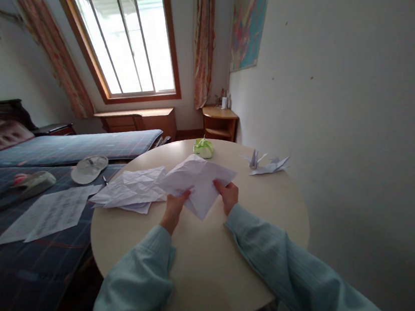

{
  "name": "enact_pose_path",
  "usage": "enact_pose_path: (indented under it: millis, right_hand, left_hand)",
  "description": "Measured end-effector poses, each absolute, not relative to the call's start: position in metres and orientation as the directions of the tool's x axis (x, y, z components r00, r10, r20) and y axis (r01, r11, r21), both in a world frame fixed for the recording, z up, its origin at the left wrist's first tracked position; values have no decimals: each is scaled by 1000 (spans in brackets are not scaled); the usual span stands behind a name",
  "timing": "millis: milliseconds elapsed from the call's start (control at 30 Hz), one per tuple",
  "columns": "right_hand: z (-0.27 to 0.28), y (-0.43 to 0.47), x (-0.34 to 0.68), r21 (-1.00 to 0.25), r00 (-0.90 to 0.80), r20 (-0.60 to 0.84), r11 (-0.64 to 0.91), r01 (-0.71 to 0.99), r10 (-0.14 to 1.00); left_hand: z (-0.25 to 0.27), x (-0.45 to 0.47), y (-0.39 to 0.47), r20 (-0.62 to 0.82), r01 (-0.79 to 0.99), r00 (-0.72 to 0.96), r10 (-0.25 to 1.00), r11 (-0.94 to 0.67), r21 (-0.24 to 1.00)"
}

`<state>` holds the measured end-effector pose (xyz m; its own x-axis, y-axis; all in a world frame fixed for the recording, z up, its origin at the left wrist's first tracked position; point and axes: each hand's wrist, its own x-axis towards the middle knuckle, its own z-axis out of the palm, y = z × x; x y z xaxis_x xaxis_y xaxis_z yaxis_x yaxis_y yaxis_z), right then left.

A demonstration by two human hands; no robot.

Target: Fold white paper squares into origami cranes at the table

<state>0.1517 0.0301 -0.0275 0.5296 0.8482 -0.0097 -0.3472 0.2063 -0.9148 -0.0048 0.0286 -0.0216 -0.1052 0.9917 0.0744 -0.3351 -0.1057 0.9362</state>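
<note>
A creased sheet of white paper (pixel 198 184) is held up over the round table, one corner pointing toward me. My left hand (pixel 175 209) pinches its left side, thumb on top and the other fingers hidden beneath. On the opposite side, my right hand (pixel 228 193) grips the sheet in the same way. Left of the sheet lies a pile of crumpled, creased white papers (pixel 132 189), close to my left hand. Folded paper cranes (pixel 267 163) rest on the table to the right, apart from my right hand.
A green and white tissue pack (pixel 203 148) stands at the far side of the cream round table (pixel 206 266). On the bed (pixel 14 280) at left lie printed sheets (pixel 53 212), a pale cap (pixel 89 169) and a bag-like item (pixel 26 187). A white wall (pixel 359 132) rises at right.
</note>
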Motion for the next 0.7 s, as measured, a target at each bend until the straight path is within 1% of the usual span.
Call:
enact_pose_path:
  millis: [200,367,533,600,667,700]
  right_hand:
    - [-29,42,170,-881,564,37,293,-372,825]
    - [-27,50,183,-866,649,4,327,-378,761]
    - [-27,53,190,-904,701,-32,279,-325,713]
    - [-27,52,192,-922,703,-30,252,-293,710]
    - [-28,52,195,-927,692,-41,231,-295,721]
    - [-28,52,196,-926,683,-48,223,-304,729]
  left_hand:
    - [-20,-7,26,74,-266,-129,989,-106,958]
    - [-19,-8,25,106,-228,-138,985,-136,964]
    - [-19,-8,26,123,-194,-116,986,-144,971]
    - [-19,-9,28,131,-109,-147,980,-147,983]
    - [-18,-13,32,142,20,-225,964,-141,990]
    - [-17,-16,34,157,96,-289,944,-135,986]
